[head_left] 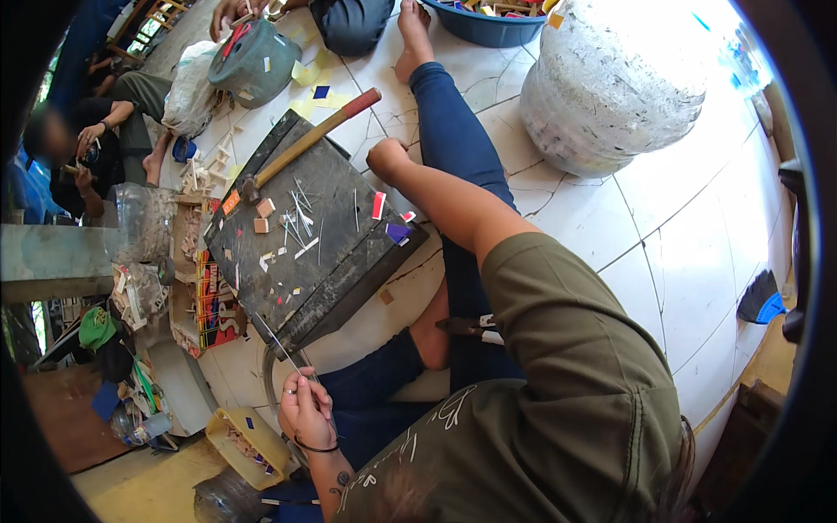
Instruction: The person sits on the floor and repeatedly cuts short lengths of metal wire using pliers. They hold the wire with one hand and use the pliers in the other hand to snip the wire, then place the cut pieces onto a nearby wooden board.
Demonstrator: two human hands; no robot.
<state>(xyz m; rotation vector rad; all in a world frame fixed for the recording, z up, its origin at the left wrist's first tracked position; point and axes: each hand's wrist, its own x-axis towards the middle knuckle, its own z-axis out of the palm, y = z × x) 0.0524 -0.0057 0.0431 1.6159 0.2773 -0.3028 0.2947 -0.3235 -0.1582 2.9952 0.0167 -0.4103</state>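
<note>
My left hand (306, 406), low in the view, pinches a long thin wire (277, 343) that slants up toward the near edge of a dark worktop block (336, 253). My right hand (389, 160) is closed above my outstretched leg, beyond the block's right side; whatever it may hold is hidden. A hammer (305, 144) with a wooden, red-ended handle lies across the block's far part. Several thin wires (299, 213) are scattered on the block, beside two small wooden pieces (261, 225), a red-and-white piece (378, 206) and a purple piece (398, 233).
Pliers (462, 327) rest by my foot. To the left stand a box of scraps (187, 301) and a yellow basket (222, 427). A large whitish container (610, 87), a green upturned tub (257, 70) and a blue basin (488, 28) stand farther off. Another person (96, 148) sits at the far left.
</note>
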